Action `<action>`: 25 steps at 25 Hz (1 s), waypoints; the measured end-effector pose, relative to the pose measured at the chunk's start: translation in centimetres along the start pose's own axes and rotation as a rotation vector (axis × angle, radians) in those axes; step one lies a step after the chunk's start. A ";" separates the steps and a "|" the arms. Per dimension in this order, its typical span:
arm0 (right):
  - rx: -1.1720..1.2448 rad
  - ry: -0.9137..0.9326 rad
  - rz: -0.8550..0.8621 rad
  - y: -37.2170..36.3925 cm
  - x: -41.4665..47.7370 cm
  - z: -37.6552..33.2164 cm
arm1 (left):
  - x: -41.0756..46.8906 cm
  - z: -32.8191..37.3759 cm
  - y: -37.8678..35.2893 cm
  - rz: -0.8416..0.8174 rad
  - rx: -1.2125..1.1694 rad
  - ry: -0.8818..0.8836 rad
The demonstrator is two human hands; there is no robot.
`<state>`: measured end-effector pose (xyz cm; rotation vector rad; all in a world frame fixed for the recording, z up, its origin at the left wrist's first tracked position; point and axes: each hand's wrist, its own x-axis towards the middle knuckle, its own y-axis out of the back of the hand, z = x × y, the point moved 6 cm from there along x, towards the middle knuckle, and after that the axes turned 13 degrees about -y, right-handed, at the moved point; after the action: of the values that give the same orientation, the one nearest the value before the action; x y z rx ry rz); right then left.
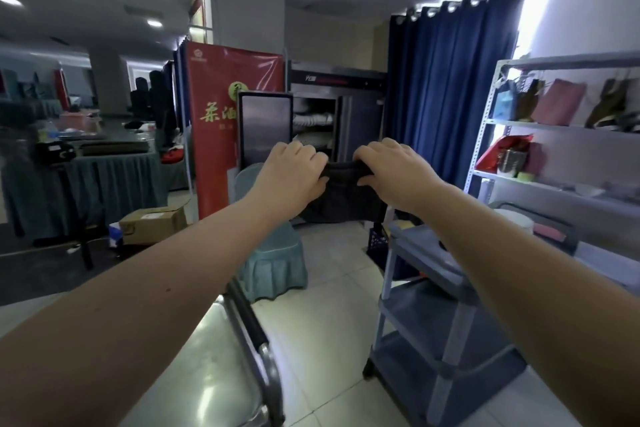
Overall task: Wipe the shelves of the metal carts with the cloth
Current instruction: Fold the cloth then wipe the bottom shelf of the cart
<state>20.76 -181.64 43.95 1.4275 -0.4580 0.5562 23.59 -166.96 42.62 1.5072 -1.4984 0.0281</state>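
Cloth stretched between both hands, not on a shelf yet.

I've got the dark cloth (341, 198) held up at arm's length near centre frame: left hand (292, 173) and right hand (391, 172) each curled closed on its top edge, fingers pinching, the rest hanging free below. My read: I'm spreading or folding it for a flat wiping face before going down. The steel cart (194, 357) sits at 6–7 o'clock, its shiny top under my left forearm w/ handle rail (256, 340) on its right edge; the grey tiered cart (440, 322) is at 4–5 o'clock, apart from it, pale floor tiles between. Room: red banner (221, 121) at 10, blue curtain (450, 87) at 1, wall rack (561, 128) w/ bags at 2–3, covered chair (273, 253) just below the hands.
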 end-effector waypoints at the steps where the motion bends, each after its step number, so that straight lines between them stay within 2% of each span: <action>1: 0.002 -0.013 0.026 -0.4 -0.1 2.6 | 2.0 1.5 -1.1 0.002 -0.018 -0.005; 6: 0.032 -0.085 0.042 -4.5 0.9 15.4 | 12.7 7.9 -7.1 0.021 0.016 -0.091; 10: 0.059 -0.093 0.100 -7.7 5.8 21.7 | 19.1 7.5 -12.2 0.034 0.020 0.003; 14: 0.082 -0.061 0.132 -13.2 11.8 23.7 | 21.9 4.1 -18.4 0.042 0.052 0.084; 19: 0.183 0.049 0.113 -21.2 20.9 22.9 | 23.4 -2.1 -27.0 0.022 0.137 0.045; 22: 0.138 0.147 0.053 -25.8 27.8 21.9 | 25.0 -7.1 -32.5 -0.003 0.219 0.028; 25: 0.147 0.174 0.066 -29.0 34.5 22.1 | 27.1 -12.1 -37.4 0.016 0.251 0.055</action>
<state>66.46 -202.36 44.05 1.4929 -0.3315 0.7741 66.11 -188.59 43.62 1.6777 -1.5051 0.2744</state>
